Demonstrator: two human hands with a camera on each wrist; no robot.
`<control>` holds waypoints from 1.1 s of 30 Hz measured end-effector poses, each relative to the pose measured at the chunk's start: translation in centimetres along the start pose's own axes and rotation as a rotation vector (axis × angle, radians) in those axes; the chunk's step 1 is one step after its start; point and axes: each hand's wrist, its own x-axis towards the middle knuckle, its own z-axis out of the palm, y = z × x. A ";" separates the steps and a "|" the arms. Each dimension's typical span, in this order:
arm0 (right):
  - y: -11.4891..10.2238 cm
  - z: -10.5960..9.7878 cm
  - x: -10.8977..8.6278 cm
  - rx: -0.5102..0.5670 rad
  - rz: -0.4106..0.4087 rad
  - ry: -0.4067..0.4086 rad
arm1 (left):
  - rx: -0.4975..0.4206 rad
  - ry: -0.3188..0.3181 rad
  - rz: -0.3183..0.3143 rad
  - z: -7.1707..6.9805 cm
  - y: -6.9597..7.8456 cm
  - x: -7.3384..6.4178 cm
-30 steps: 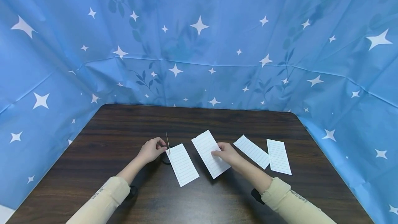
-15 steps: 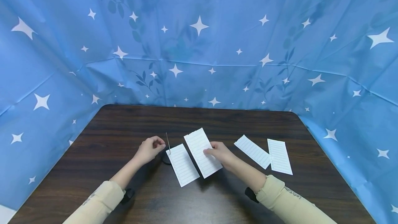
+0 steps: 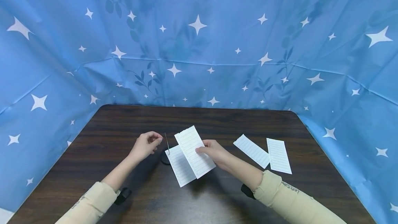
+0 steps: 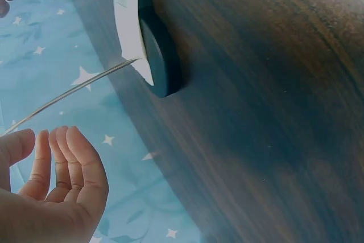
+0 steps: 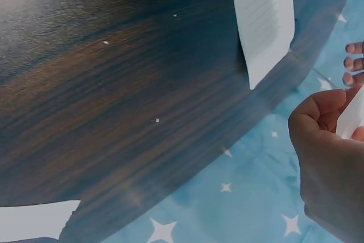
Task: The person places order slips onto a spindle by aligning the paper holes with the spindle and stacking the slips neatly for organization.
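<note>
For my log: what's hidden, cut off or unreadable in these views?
Head: part of the lower sheet, covered by the held sheet.
Head: part of the base, covered by the lower sheet.
Head: some fingers of the right hand, behind the held sheet.
Right wrist: most of the held sheet, cut off by the right edge.
Head: sleeve lettering, too small and blurred.

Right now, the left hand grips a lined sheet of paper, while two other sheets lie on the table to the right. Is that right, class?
Not quite: the right hand is the one gripping the lined sheet, as the head view shows. Two other sheets do lie on the table to the right.
</note>
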 end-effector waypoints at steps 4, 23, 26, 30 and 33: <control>-0.7 0.6 -0.2 0.003 -0.001 0.013 | -0.009 0.006 0.024 -0.2 0.7 0.0; -4.1 2.9 1.5 -0.008 0.050 0.039 | -0.109 0.016 -0.008 -1.6 2.8 0.4; -3.9 3.2 1.6 -0.008 0.051 0.045 | -0.130 0.026 -0.025 -1.6 3.2 0.3; -3.6 3.5 1.8 -0.017 0.054 0.053 | -0.117 0.037 -0.028 -1.5 3.3 0.5; -3.5 3.6 2.0 -0.023 0.053 0.059 | -0.098 0.032 -0.031 -1.4 3.2 0.7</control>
